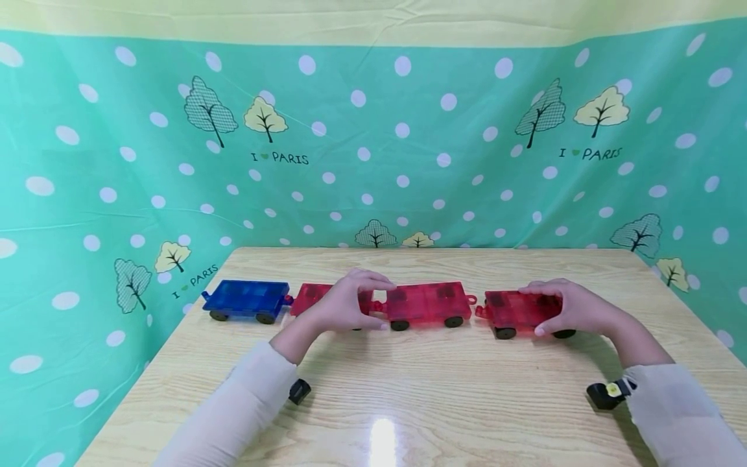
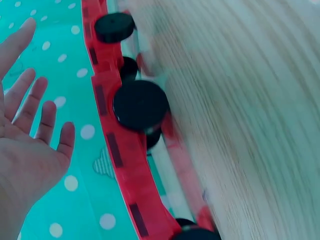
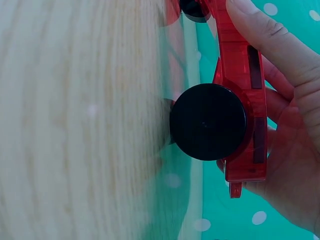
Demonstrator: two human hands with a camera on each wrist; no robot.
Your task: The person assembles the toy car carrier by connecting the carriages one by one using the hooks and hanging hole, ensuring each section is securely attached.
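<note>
A row of toy train cars stands on the table. The leftmost is a blue car (image 1: 248, 297), coupled to a red car (image 1: 307, 297) that my left hand (image 1: 344, 301) partly covers. Beyond that hand comes another red car (image 1: 428, 302), its ring pointing right. My left hand hovers over the joint between these two red cars, with fingers spread and apart from them in the left wrist view. My right hand (image 1: 574, 310) grips the rightmost red car (image 3: 245, 75), thumb on its near side and fingers behind. Its hook sits just right of the ring.
The wooden table (image 1: 408, 389) carries the cars. A polka-dot curtain (image 1: 403, 162) printed with trees hangs behind and to the sides. Small black devices (image 1: 604, 395) sit at both wrists.
</note>
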